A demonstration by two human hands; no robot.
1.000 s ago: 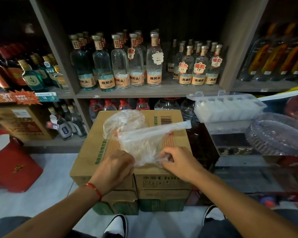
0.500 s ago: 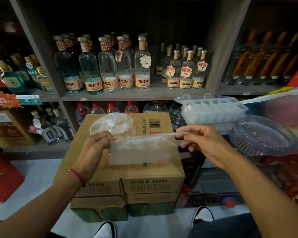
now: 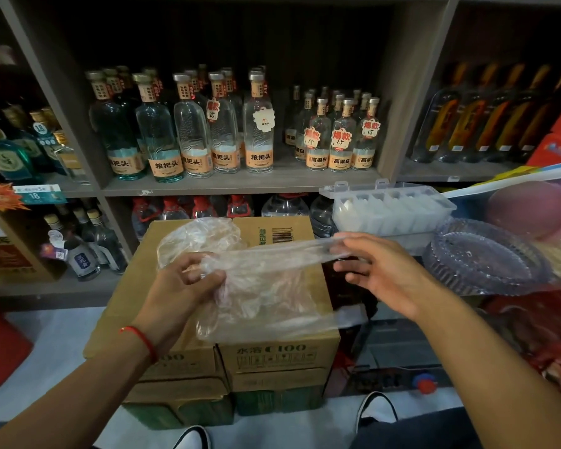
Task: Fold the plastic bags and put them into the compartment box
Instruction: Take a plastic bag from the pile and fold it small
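A clear plastic bag (image 3: pixel 266 296) hangs stretched in the air above a cardboard box (image 3: pixel 282 354). My left hand (image 3: pixel 178 286) pinches its crumpled left end. My right hand (image 3: pixel 379 270) holds its upper right edge between thumb and fingers, the other fingers spread. A second crumpled clear bag (image 3: pixel 198 238) lies on the box top behind my left hand. The translucent compartment box (image 3: pixel 392 209) stands open to the right, behind my right hand, with folded bags in several of its cells.
Shelves of glass bottles (image 3: pixel 191 134) fill the background. A clear ribbed plastic dish (image 3: pixel 486 257) sits right of the compartment box, with a pink object (image 3: pixel 531 209) behind it. A red bag (image 3: pixel 0 351) stands on the floor at left. My shoes (image 3: pixel 376 409) show below.
The bag was pulled into a flat strip between both hands half a second ago; it now sags open lower, and both hands have drawn a little nearer to me.
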